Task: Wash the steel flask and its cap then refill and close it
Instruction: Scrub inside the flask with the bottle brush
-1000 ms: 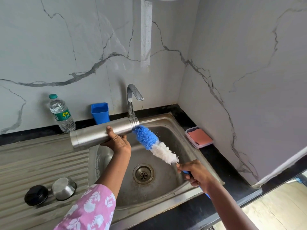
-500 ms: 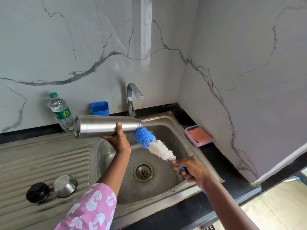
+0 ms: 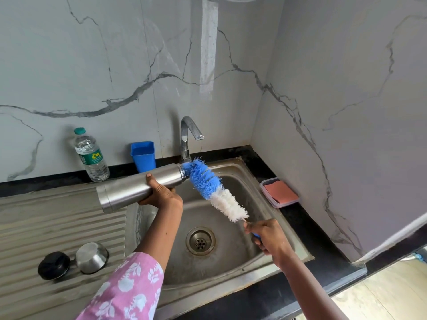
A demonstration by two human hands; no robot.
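Brush withdrawing from steel flask below the tap.
I'm seeing left hand gripping flask, right hand clenching brush handle; scrubbing is continuing.

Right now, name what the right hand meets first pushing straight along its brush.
Probably the mouth of the cylindrical steel flask in the left hand; the tip of the blue-and-white bristle brush sits there.

The blue-and-white bristle bottle brush has slid out of the cylindrical steel flask. Only its tip is now at the mouth, and far more blue shows ahead of the fingers of the right hand. The flask's base dips lower beyond the fingers of the left hand.
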